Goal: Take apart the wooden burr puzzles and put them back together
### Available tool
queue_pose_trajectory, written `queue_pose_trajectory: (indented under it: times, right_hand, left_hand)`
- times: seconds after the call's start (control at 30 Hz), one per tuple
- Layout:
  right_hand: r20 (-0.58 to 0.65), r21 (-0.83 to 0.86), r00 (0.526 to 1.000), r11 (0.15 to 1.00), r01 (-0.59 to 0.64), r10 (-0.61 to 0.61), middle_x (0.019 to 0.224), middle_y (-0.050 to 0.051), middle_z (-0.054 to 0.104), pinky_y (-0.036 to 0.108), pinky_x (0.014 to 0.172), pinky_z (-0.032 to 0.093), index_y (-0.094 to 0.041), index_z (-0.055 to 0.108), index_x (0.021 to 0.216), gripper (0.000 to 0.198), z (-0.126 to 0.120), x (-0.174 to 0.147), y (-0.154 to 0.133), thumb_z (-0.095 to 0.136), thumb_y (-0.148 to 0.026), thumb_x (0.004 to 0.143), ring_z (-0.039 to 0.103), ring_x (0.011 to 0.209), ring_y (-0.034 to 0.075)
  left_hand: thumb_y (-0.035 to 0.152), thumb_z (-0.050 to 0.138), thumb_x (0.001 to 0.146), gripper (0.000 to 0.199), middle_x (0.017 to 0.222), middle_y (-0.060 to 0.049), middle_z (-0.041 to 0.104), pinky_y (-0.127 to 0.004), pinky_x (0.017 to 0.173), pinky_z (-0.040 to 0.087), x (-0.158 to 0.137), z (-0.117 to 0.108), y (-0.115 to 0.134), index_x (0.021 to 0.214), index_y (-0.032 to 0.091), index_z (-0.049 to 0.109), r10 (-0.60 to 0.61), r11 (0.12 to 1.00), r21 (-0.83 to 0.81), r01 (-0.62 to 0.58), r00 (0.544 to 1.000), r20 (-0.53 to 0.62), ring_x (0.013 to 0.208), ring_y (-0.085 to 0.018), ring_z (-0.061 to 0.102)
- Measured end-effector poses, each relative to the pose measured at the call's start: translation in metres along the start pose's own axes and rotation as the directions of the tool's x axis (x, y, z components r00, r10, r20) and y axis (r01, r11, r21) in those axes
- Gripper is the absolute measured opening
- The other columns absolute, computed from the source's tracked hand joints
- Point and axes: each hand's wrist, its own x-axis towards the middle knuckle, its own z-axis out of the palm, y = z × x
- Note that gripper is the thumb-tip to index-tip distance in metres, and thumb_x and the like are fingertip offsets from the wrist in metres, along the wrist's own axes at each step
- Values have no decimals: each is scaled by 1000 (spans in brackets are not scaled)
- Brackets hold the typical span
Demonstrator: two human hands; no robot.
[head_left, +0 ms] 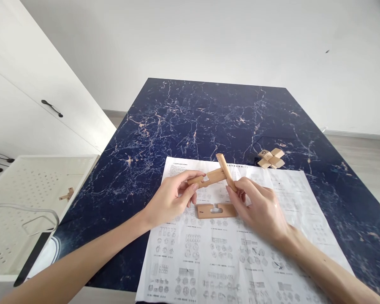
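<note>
Between thumb and fingers, my left hand (174, 194) grips a flat notched wooden puzzle piece (213, 176). My right hand (256, 202) pinches the lower end of a second wooden puzzle piece (226, 171), which tilts upright across the right end of the first. The two pieces meet there; how they fit together is hidden. Below them a third wooden puzzle piece (205, 211), with a cutout in its middle, lies flat on the printed instruction sheet (183, 230). Its right end is close by my right hand.
An assembled wooden burr puzzle (271, 158) sits at the sheet's far right edge on the dark blue marbled table (190, 114). On the left stands a white perforated tray or cart (25, 181), with a small wooden piece (66, 194) in it. White cabinets (44, 76) rise behind.
</note>
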Motion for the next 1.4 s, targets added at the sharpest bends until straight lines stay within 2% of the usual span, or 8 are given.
queue_pose_trajectory:
  times: [0.1, 0.23, 0.43, 0.57, 0.67, 0.9, 1.2, 1.4]
  right_hand:
    - [0, -12, 1000, 1000, 13, -13, 71, 0, 56, 31, 47, 37, -25, 51, 87, 24, 0, 0, 0, 54, -21, 110, 49, 54, 14]
    - [-37, -80, 995, 993, 92, -95, 72, 0, 57, 32, 47, 36, -25, 53, 88, 23, -1, -1, 1, 55, -18, 110, 52, 56, 15]
    - [-32, -195, 988, 970, 142, -151, 72, 1, 60, 32, 47, 33, -24, 54, 88, 24, -3, 1, 0, 56, -15, 110, 50, 54, 13]
    - [-12, -226, 988, 962, 150, -157, 72, 1, 59, 31, 47, 32, -23, 53, 85, 27, -4, 3, -1, 53, -15, 110, 47, 53, 12]
    - [-7, -205, 989, 968, 143, -148, 73, 1, 60, 30, 47, 31, -23, 52, 85, 27, -4, 3, -1, 52, -15, 110, 48, 54, 12]
    - [23, -110, 995, 989, 103, -101, 70, -2, 51, 30, 48, 32, -24, 47, 82, 28, -5, 0, 5, 53, -16, 108, 40, 52, 11]
    - [-24, -27, 993, 993, 111, -112, 73, -3, 55, 27, 48, 35, -23, 49, 89, 23, 1, -3, 3, 57, -16, 109, 44, 53, 10]
    - [8, -34, 989, 988, 149, -148, 74, -3, 53, 28, 48, 33, -24, 47, 90, 23, -1, 0, 2, 54, -15, 110, 44, 54, 11]
  left_hand:
    - [40, 61, 108, 40, 77, -1, 69, -30, 65, 58, 0, 0, 1, 139, 15, 66, -14, 1000, -11, 14, 1000, -8, 68, -17, 67]
    - [38, 64, 106, 38, 81, -2, 72, -30, 64, 59, 2, 0, 3, 136, 15, 66, -26, 995, -93, 25, 1000, -8, 67, -16, 68]
    - [39, 66, 105, 37, 100, -8, 79, -30, 62, 60, 3, 2, 2, 133, 14, 64, -52, 987, -150, 54, 998, 18, 66, -14, 69]
    - [36, 65, 106, 36, 87, -4, 76, -30, 65, 60, 3, 1, 0, 134, 13, 63, -16, 988, -155, 21, 999, 32, 66, -15, 68]
    - [32, 62, 107, 33, 79, -1, 72, -30, 66, 59, 2, 1, -1, 135, 13, 63, 30, 990, -136, -24, 999, 41, 68, -16, 68]
    - [25, 58, 108, 27, 79, 0, 70, -30, 69, 60, 0, 0, -2, 132, 14, 64, 140, 990, 4, -140, 989, 37, 70, -16, 70]
    - [33, 62, 108, 27, 75, 0, 70, -32, 66, 61, 1, 5, 0, 128, 14, 62, 75, 993, -98, -71, 996, 43, 68, -18, 71]
    - [32, 60, 109, 23, 75, 1, 70, -32, 67, 59, -1, 5, -4, 126, 16, 57, 70, 994, -89, -65, 996, 56, 66, -17, 68]
